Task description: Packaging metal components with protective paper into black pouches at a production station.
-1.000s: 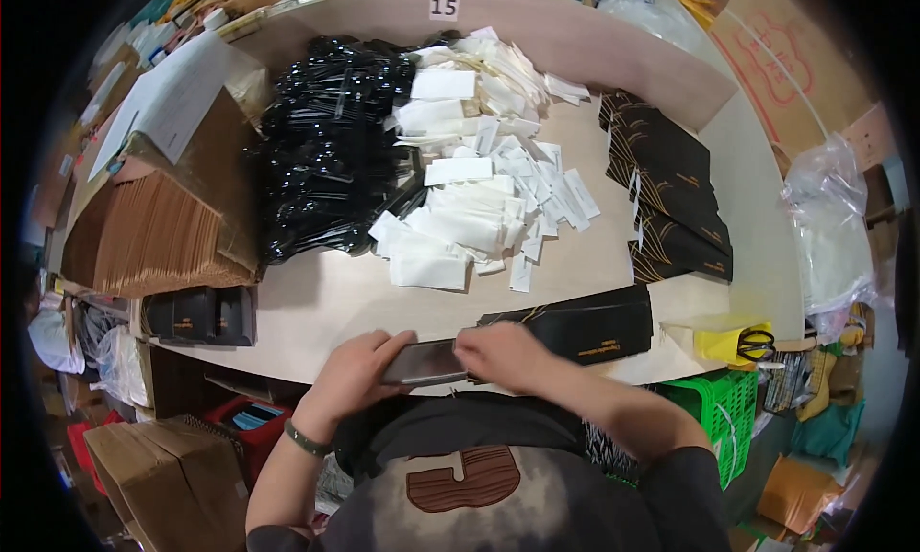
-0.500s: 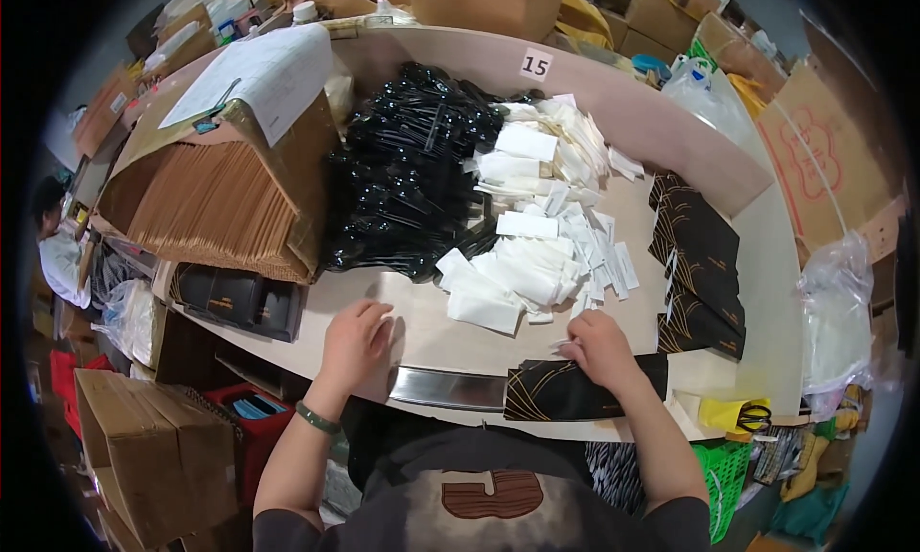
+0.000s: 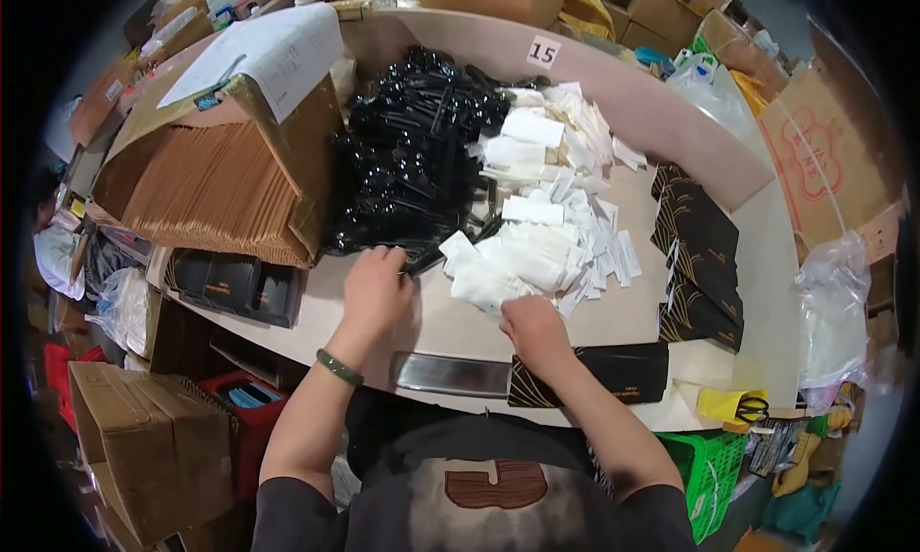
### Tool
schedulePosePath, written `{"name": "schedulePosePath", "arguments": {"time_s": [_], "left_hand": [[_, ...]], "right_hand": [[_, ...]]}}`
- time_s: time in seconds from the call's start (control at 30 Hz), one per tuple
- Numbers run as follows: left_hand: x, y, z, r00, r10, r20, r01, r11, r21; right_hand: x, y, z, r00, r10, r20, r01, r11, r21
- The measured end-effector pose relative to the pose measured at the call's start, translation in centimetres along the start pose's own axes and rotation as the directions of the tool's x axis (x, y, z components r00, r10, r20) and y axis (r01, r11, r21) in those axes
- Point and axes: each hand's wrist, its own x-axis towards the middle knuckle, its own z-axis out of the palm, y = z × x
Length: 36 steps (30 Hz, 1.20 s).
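Note:
My left hand [image 3: 379, 291], with a dark green bangle on its wrist, is at the near edge of a heap of glossy black plastic cutlery [image 3: 412, 149]. Its fingers are bent at that edge, and what lies between them is hidden. My right hand [image 3: 535, 332] is closed, its fingertips against the near corner of a pile of white paper packets [image 3: 522, 264]. Whether a packet is pinched there does not show. Below the right wrist lies a stack of black sleeves with gold lines [image 3: 613, 373], beside a metal strip [image 3: 450, 374] on the table's front edge.
A carton packed with brown card pieces [image 3: 206, 193] stands at the left, papers clipped on top. Black boxes [image 3: 230, 284] lie before it. More black sleeves [image 3: 700, 255] overlap at the right. A raised rim [image 3: 661, 121] borders the table. A green crate [image 3: 709, 485] stands below right.
My left hand has moved forward to the black cutlery. My right hand has gone left and forward from above the black sleeves, where it held a small white slip, to the white packets.

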Motion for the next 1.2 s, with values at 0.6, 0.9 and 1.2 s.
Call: {"name": "schedulePosePath", "arguments": {"time_s": [0.6, 0.9, 1.2], "left_hand": [[-10.8, 0.4, -3.6, 0.972, 0.113, 0.205, -0.002, 0.88, -0.475], [2.3, -3.6, -11.1, 0.889, 0.068, -0.454, -0.066, 0.998, 0.021], [5.6, -17.0, -13.3, 0.969, -0.24, -0.064, 0.248, 0.943, 0.221]], "right_hand": [[-4.7, -5.8, -2.5, 0.958, 0.135, -0.254, -0.077, 0.972, 0.224], [-6.3, -4.1, -0.9, 0.956, -0.28, 0.089, 0.278, 0.96, 0.042], [-8.2, -4.1, -0.9, 0.968, -0.23, 0.104, 0.221, 0.97, 0.097]]}}
